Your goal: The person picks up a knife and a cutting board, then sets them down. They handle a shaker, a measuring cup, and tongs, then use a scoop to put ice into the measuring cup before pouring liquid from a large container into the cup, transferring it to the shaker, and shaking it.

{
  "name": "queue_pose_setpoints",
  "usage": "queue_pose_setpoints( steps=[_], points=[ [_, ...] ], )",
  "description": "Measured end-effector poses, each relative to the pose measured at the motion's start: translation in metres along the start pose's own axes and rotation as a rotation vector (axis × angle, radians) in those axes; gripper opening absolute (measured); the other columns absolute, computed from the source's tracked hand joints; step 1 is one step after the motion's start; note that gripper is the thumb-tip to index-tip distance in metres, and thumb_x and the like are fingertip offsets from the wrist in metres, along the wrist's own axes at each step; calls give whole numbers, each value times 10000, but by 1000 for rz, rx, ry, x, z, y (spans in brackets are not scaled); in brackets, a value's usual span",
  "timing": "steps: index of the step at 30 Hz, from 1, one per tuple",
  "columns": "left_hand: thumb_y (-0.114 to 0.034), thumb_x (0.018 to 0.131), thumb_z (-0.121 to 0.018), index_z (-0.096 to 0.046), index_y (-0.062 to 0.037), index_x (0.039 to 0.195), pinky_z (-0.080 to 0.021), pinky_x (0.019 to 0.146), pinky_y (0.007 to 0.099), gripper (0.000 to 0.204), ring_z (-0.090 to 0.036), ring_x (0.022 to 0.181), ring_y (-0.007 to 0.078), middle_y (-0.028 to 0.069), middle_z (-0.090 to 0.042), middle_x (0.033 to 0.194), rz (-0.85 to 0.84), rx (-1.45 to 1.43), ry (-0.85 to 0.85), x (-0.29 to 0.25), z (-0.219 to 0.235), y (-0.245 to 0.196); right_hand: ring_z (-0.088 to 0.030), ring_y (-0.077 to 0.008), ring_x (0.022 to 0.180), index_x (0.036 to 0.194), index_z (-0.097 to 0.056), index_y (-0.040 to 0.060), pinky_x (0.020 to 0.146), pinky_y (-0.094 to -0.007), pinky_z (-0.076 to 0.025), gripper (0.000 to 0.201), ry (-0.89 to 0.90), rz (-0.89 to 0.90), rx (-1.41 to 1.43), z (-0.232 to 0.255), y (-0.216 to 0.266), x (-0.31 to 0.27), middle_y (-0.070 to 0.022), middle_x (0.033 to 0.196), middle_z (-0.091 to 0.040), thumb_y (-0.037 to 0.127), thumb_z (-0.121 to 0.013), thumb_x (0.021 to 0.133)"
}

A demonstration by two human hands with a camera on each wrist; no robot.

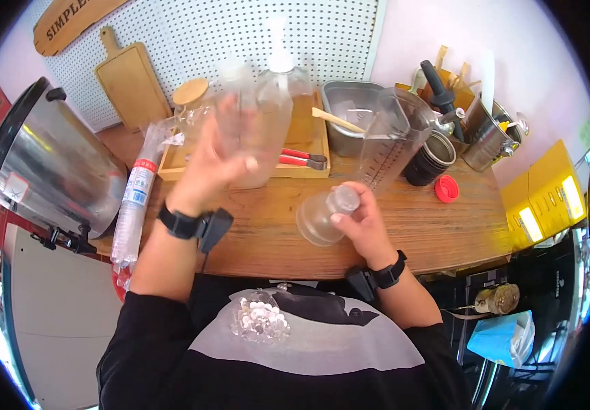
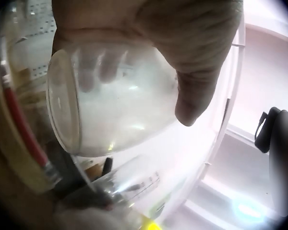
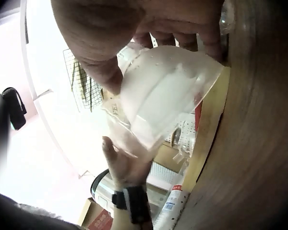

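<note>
My left hand [image 1: 214,165], raised over the wooden tray, grips a clear plastic cup [image 2: 129,108]. The cup lies on its side in the left wrist view, rim to the left, fingers round the far side and thumb at the base end. Motion blurs this hand in the head view. Near the table's front, my right hand [image 1: 369,232] holds a clear dome-shaped shaker top [image 1: 319,220] by its narrow end, where a small round cap [image 1: 347,198] sits. The dome's wide mouth faces away from the palm in the right wrist view [image 3: 158,91].
Behind stand a pump bottle [image 1: 283,61], a grey tub [image 1: 339,140] and red-handled tongs [image 1: 298,156]. A measuring jug [image 1: 394,143], black cup [image 1: 431,160] and red cap [image 1: 447,188] are at right. Leftward are a sleeve of plastic cups [image 1: 134,205] and a steel urn [image 1: 69,164].
</note>
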State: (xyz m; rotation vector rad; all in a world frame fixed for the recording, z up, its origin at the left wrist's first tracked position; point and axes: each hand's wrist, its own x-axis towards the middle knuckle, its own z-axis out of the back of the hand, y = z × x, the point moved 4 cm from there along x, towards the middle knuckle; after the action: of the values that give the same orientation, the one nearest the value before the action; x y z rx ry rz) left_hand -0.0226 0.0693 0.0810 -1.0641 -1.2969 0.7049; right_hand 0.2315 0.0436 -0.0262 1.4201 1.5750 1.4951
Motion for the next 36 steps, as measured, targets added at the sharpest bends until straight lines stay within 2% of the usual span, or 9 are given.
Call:
queue_pose_setpoints(
  steps=[5, 7, 11, 15, 20, 26, 30, 32, 36],
  points=[
    [-247, 636, -867, -144, -43, 1485, -315, 1083, 421, 1134, -360, 1319, 266, 139, -330, 1427, 152, -140, 35, -52, 4, 47, -514, -148, 1100, 1299, -399, 60, 980, -314, -409, 553, -61, 68, 2, -19, 41, 6, -74, 1245, -522, 18, -658, 813],
    [-246, 620, -874, -123, -27, 1486, -275, 1109, 413, 1167, -305, 1357, 266, 130, -297, 1455, 176, -167, 59, -60, 5, 62, -516, -162, 1111, 1312, -393, 59, 990, -325, -404, 565, -18, 213, -2, -33, 63, 14, -98, 1273, -518, 23, -653, 812],
    [-221, 614, -871, -131, -46, 1489, -264, 1115, 406, 1159, -299, 1363, 246, 113, -305, 1455, 76, -131, 107, -58, -3, 73, -511, -161, 1126, 1320, -392, 44, 994, -322, -395, 579, 13, 334, -53, -59, 90, 43, -90, 1240, -531, 53, -679, 818],
    [-143, 617, -859, -161, -82, 1487, -255, 1120, 395, 1117, -303, 1361, 218, 81, -327, 1451, 126, -163, 151, -57, -9, 74, -513, -128, 1099, 1281, -445, 51, 977, -302, -393, 561, 218, 189, -273, -85, 79, 70, -52, 1168, -542, 121, -731, 803],
    [-87, 631, -846, -194, -100, 1473, -261, 1117, 387, 1065, -319, 1349, 214, 67, -343, 1442, 191, -209, 161, -63, -11, 83, -511, -138, 1098, 1282, -447, 53, 972, -309, -398, 572, 324, 227, -476, -99, 61, 81, -48, 1162, -549, 146, -729, 794],
    [-112, 628, -867, -200, -75, 1455, -304, 1094, 380, 1063, -350, 1317, 204, 79, -366, 1407, 102, -66, 200, -66, -10, 85, -519, -170, 1084, 1239, -468, 30, 961, -323, -404, 524, 189, 200, -360, -106, 47, 66, -73, 1148, -546, 198, -715, 809],
    [-113, 624, -869, -180, -64, 1451, -331, 1078, 379, 1077, -370, 1299, 201, 82, -374, 1390, 124, -102, 153, -71, -10, 90, -536, -238, 1037, 1195, -483, 25, 935, -353, -414, 519, 74, 338, -453, -105, 34, 62, -114, 1085, -534, 288, -708, 808],
    [-119, 631, -861, -188, -63, 1443, -355, 1062, 384, 1057, -394, 1280, 206, 83, -379, 1381, 207, -88, 120, -72, -6, 100, -527, -293, 1077, 1236, -467, 11, 957, -382, -408, 574, 94, 470, -556, -107, 38, 59, -154, 1152, -523, 344, -692, 827],
    [-180, 646, -850, -177, -64, 1449, -364, 1055, 395, 1055, -401, 1281, 215, 93, -380, 1383, 252, 52, 159, -75, 2, 99, -492, -268, 1153, 1332, -394, -11, 998, -383, -381, 645, -18, 614, -769, -91, 46, 40, -158, 1230, -504, 314, -682, 855]
  ],
)
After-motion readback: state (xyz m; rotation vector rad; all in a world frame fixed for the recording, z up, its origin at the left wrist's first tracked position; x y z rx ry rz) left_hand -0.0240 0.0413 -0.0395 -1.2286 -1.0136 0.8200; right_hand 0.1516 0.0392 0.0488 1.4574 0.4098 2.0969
